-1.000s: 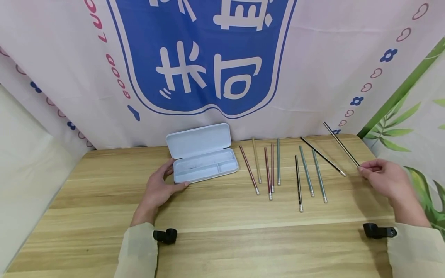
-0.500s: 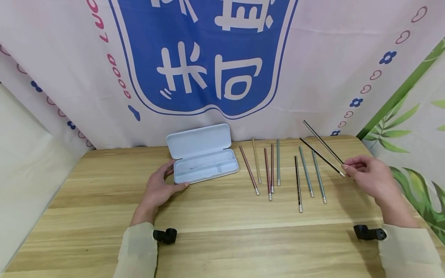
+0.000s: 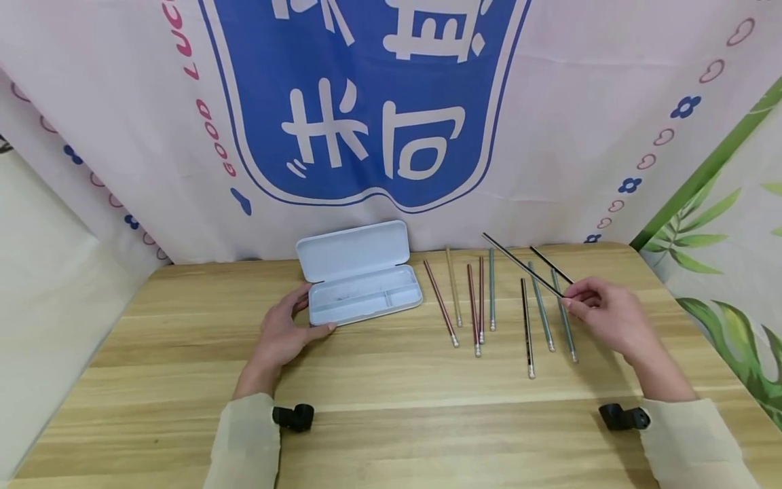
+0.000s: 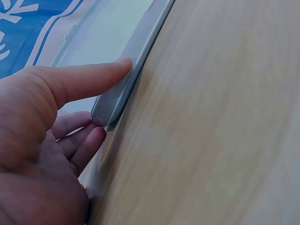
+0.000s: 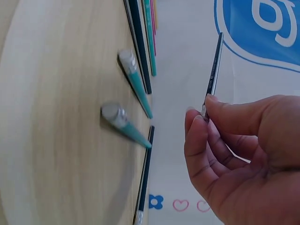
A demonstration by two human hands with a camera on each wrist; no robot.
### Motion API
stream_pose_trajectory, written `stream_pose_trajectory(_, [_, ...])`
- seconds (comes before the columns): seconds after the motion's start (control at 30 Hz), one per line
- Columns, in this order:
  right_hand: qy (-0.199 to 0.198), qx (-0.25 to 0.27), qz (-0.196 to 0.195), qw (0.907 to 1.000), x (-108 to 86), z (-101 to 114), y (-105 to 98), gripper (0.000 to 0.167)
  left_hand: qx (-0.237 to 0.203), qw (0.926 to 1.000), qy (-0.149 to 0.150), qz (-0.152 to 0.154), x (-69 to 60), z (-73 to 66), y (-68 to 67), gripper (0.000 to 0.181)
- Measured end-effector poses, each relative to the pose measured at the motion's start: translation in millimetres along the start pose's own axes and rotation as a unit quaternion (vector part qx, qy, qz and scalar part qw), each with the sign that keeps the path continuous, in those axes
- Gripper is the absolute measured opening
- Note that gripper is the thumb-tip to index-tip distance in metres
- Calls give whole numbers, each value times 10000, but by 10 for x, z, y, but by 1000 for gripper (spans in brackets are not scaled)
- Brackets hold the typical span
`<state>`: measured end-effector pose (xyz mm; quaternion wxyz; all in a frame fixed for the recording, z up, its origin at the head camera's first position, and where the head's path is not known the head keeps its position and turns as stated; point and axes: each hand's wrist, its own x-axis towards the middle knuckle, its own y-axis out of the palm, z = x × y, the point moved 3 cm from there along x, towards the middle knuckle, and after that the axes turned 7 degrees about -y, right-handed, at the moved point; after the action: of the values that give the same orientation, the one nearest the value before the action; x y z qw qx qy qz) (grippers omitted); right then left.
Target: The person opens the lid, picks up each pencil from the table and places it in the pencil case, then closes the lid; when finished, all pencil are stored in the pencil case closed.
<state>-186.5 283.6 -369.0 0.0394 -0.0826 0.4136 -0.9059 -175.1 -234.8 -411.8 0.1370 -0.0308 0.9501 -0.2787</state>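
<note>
A light blue pencil case [image 3: 365, 316] lies with its lid raised against the cloth, its compartments holding no pencils. My left hand [image 3: 286, 331] grips the case's left end, the thumb on the front rim and the other fingers round the corner; the left wrist view shows the thumb [image 4: 89, 82] on the edge. Above the table, my right hand [image 3: 607, 316] pinches a black pencil [image 3: 519, 263] by its eraser end, pointing up and left. In the right wrist view, that pencil [image 5: 214, 70] stands out from between thumb and fingertips, clear of the tabletop.
Red pencils [image 3: 441, 304], a yellow pencil [image 3: 454, 288] and a teal pencil [image 3: 491, 292] lie right of the case. Nearer the right hand are a black pencil [image 3: 527, 333] and two teal ones [image 3: 541, 309], with another black pencil [image 3: 548, 262] behind. A printed cloth [image 3: 550, 136] hangs at the back.
My right hand has moved left with the black pencil, from the table's right side to above the teal pencils. The left hand stays on the case.
</note>
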Motion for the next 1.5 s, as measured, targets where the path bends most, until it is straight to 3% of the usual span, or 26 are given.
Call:
stream_pose_trajectory(0.77, [-608, -34, 548, 9966, 438, 548, 393, 12, 307, 9995, 83, -90, 15, 15, 23, 98])
stream_pose_trajectory(1.23, [-987, 410, 1096, 9882, 801, 865, 839, 13, 168, 9998, -10, -114, -3, 26, 13, 98])
stream_pose_trajectory(1.5, [-1136, 448, 1137, 9860, 925, 1029, 1089, 10, 119, 9999, -33, -103, -14, 24, 5, 97])
